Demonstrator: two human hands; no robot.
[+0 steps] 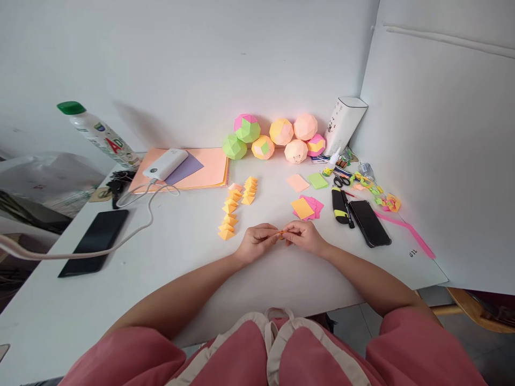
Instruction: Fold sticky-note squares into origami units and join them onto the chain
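Near the table's front, my left hand [257, 242] and my right hand [303, 237] meet, both pinching a small orange paper piece [282, 232] mostly hidden by the fingers. Left of and beyond them, folded orange paper units [230, 206] stand in two rows, with a paler one at the top of the nearer row. An orange paper square [302, 208] lies on pink squares [317, 207] just beyond my right hand. Farther back are peach squares [298, 183] and green squares [318, 180].
Faceted paper balls [281, 132] line the wall. At right lie scissors [341, 181], a cutter [340, 206], a phone [369, 223] and a glue bottle [331, 163]. At left are a power bank [166, 164], its cable, a dark phone [96, 241] and a spray bottle [104, 136].
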